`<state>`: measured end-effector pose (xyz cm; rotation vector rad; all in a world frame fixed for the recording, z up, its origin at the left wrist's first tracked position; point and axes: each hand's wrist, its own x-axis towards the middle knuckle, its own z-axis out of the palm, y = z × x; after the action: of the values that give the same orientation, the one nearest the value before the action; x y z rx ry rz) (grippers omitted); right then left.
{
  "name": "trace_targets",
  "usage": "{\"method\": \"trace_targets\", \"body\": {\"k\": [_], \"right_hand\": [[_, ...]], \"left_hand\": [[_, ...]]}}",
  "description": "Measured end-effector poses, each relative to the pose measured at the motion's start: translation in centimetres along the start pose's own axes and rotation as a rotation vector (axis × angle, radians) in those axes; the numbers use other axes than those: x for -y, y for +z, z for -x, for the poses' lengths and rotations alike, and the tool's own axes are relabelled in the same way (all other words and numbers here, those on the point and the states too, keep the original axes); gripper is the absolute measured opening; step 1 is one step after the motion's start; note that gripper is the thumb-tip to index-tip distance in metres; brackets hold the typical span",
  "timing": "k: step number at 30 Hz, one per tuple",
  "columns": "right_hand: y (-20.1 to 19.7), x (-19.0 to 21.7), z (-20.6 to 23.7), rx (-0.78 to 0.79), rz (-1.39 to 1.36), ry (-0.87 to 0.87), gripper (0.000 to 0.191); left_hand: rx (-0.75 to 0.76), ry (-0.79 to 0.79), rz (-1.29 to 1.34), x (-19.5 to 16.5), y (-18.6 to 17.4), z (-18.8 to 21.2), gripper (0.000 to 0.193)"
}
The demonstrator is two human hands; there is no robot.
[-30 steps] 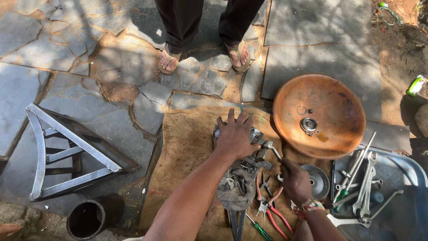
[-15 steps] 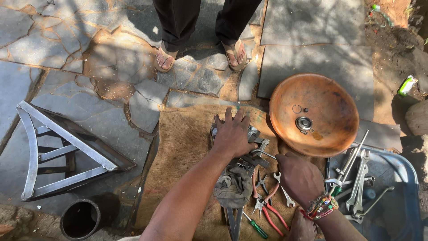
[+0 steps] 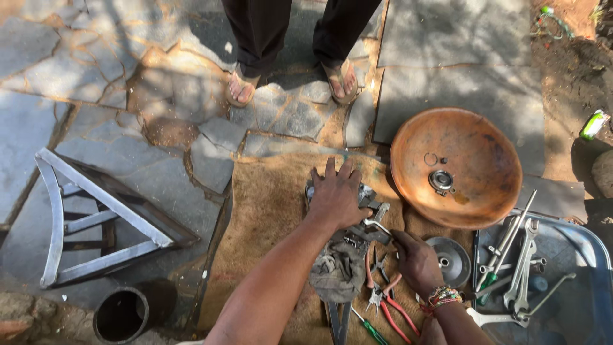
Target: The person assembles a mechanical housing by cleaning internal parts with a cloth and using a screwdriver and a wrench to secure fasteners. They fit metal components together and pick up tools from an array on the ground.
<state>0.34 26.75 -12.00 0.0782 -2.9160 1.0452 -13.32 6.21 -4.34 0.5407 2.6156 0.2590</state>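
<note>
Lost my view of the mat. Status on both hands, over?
Left hand flat on metal part, burlap mat. Right hand gripping small wrench beside it. Pliers and rag close below.

small green and white package (image 3: 594, 124) lying on bare dirt at right edge, near orange bowl (image 3: 465, 167)

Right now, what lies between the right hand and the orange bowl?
In the head view, only bare burlap mat lies between the right hand and the orange bowl; a round metal disc sits just beside.
</note>
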Motion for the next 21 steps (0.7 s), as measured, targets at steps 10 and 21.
{"method": "trace_targets", "body": {"k": [10,21], "right_hand": [[-2.8,0.6,0.1,0.057,0.163,0.093,0.03],[-7.3,5.6,-1.7,0.231,0.433,0.005,0.029]], "left_hand": [[-0.04,-0.001,0.018,-0.2,0.0,0.2,0.097],[-0.052,0.001,0.028,-0.5,-0.5,0.6,0.096]]}}
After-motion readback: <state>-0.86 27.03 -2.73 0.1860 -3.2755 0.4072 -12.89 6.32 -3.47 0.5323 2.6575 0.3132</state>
